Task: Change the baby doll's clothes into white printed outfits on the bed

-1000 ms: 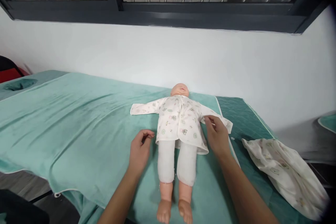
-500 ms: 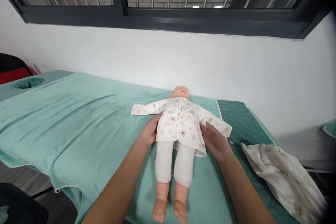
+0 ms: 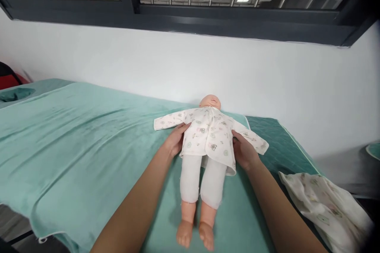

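Observation:
A baby doll (image 3: 210,102) lies on its back, head toward the wall and feet toward me. It wears a white long-sleeved baby shirt (image 3: 204,136) with small printed animals, its sleeves spread to both sides. White padding-like material (image 3: 190,180) covers the upper legs; the lower legs and feet are bare. My left hand (image 3: 177,139) grips the doll's side at the waist, thumb on the shirt. My right hand (image 3: 244,150) holds the opposite side below the sleeve, thumb against the shirt. Most fingers of both hands are hidden at the doll's sides.
A light green blanket (image 3: 89,138) covers the table beneath the doll, over a darker green quilted cover (image 3: 267,138) at right. A crumpled printed white cloth (image 3: 323,205) lies at the right edge. Behind stand a white wall (image 3: 178,63) and a dark window frame (image 3: 208,17).
The doll has shifted slightly to the right on the blanket, my hands with it. My right hand's thumb now presses the shirt's side; its fingers have curled. The camera view has shifted slightly.

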Demonstrator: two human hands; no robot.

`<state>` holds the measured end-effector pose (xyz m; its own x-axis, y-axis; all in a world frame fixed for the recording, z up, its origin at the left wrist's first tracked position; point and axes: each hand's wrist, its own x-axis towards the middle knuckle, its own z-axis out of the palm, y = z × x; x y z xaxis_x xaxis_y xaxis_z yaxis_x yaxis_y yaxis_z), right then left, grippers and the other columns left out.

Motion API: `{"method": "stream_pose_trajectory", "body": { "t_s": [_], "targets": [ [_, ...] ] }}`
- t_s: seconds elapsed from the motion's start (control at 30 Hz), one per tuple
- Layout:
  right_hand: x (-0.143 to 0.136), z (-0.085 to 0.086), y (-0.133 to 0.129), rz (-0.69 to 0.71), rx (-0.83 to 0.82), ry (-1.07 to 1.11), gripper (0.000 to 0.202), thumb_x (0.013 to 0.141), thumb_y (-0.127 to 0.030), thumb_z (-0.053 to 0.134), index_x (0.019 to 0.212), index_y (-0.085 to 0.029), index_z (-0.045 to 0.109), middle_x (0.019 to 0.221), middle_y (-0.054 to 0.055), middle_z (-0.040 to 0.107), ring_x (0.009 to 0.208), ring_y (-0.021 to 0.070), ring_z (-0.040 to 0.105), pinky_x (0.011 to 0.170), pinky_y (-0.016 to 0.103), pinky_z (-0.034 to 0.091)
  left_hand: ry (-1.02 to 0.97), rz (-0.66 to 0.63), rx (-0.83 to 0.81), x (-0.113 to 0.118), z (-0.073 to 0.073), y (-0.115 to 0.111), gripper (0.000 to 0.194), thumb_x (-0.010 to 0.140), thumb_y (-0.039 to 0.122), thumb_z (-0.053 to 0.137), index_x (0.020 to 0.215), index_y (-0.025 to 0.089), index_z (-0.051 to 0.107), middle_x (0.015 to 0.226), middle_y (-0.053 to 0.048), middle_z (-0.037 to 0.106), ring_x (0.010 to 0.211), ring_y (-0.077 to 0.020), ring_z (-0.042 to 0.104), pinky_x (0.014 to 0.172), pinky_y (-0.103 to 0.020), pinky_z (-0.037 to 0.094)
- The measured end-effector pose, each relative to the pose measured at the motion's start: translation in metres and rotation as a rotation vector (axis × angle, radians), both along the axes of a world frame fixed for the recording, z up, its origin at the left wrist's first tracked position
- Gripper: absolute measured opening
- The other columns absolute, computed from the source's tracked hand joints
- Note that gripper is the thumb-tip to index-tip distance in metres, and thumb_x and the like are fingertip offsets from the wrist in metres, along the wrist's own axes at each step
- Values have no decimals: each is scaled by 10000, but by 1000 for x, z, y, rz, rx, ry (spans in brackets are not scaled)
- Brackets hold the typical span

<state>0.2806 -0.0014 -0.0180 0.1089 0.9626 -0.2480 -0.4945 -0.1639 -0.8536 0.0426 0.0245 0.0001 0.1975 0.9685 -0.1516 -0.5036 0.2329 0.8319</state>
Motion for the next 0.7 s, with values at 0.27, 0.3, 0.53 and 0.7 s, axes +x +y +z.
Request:
{"method": "stream_pose_trajectory", "body": {
  "t_s": [0.27,0.3,0.53,0.7],
  "targets": [
    [10,-2,-1,-26,-29,144,238,824,-233,620,1052,-188,669,950,55,759,866,238,735,796,384,633,-167,-41,-196,-8,-4,1,269,858,332,667,1043,137,665,1026,-113,725,963,-241,694,883,-359,571],
    [12,-2,-1,-41,-40,169,216,825,-210,606,1031,-189,664,923,51,754,824,226,734,772,375,639,-187,-25,-217,-11,-4,1,262,868,332,648,1040,135,658,1019,-116,719,966,-245,697,883,-364,577],
    [37,-7,-6,-294,6,196,138,803,-104,561,894,-193,614,835,34,705,777,173,710,716,303,647,-399,257,-188,-41,-11,13,222,878,233,595,1061,107,587,1078,-168,659,1089,-251,667,946,-374,574],
    [62,-10,-10,-349,37,243,144,786,-109,527,887,-182,597,923,52,695,858,165,699,809,330,636,-458,374,-131,-56,-11,19,181,853,184,596,1023,130,567,1064,-139,649,1114,-242,651,986,-405,551]
  ]
}}
